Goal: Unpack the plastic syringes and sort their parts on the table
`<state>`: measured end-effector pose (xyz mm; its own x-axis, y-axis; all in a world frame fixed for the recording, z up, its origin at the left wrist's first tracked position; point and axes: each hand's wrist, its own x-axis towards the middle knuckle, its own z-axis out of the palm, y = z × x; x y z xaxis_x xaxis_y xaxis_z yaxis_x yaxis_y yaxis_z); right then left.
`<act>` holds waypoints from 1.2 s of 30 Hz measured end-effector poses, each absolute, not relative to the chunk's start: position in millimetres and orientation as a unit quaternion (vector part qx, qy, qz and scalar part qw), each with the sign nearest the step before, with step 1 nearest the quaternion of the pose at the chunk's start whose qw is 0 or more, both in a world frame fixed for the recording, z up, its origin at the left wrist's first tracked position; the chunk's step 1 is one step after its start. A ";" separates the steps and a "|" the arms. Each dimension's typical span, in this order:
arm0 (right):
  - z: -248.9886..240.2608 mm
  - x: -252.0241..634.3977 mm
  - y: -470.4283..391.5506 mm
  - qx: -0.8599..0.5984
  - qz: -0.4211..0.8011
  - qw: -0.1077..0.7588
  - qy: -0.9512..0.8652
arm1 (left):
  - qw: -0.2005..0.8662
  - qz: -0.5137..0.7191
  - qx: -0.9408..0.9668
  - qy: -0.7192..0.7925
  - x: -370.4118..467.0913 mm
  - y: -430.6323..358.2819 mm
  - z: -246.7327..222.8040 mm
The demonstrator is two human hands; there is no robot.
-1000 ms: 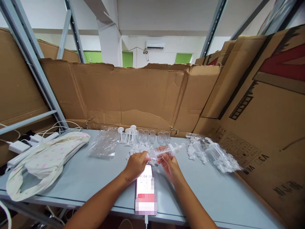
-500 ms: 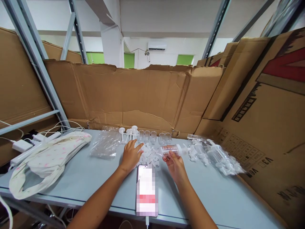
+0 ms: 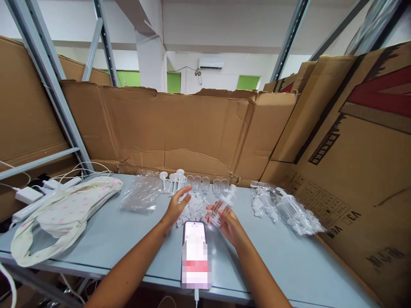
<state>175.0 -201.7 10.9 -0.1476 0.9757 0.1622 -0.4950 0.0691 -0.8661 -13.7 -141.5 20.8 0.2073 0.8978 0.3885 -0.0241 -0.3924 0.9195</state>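
Observation:
In my right hand (image 3: pixel 228 222) is a clear plastic tube (image 3: pixel 219 211) with reddish-brown printed marks and a white, plunger-like piece at its upper end. It is tilted, with the white end pointing up and away. My left hand (image 3: pixel 176 208) is open at the left edge of a pile of small white plastic pieces (image 3: pixel 194 207), thumb and fingers apart. No object shows in it. Behind the pile stand several white plungers with round discs (image 3: pixel 175 179) and several clear plastic cylinders (image 3: pixel 197 184).
A phone (image 3: pixel 195 256) with a cable lies at the table's front. To the right are plastic bags of clear and white parts (image 3: pixel 293 210). A crumpled clear bag (image 3: pixel 141 192), a cloth bag (image 3: pixel 73 209) and a power strip (image 3: pixel 48 201) are leftward. A cardboard wall (image 3: pixel 173 128) stands behind.
My right hand has brought the tube slightly nearer and tilted it from lying sideways to white end up. My left hand has shifted slightly, turning at the pile's edge.

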 end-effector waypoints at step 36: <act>-14.1 159.0 -191.5 -0.374 0.493 0.457 -0.639 | 0.537 0.589 0.510 0.324 -41.7 -139.5 59.6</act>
<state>159.0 -191.5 -14.1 -0.3034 0.9281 0.2159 0.0275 0.2351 -0.9716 -41.7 -139.5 59.6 0.0958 0.9629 0.2523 -0.3021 -0.2134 0.9291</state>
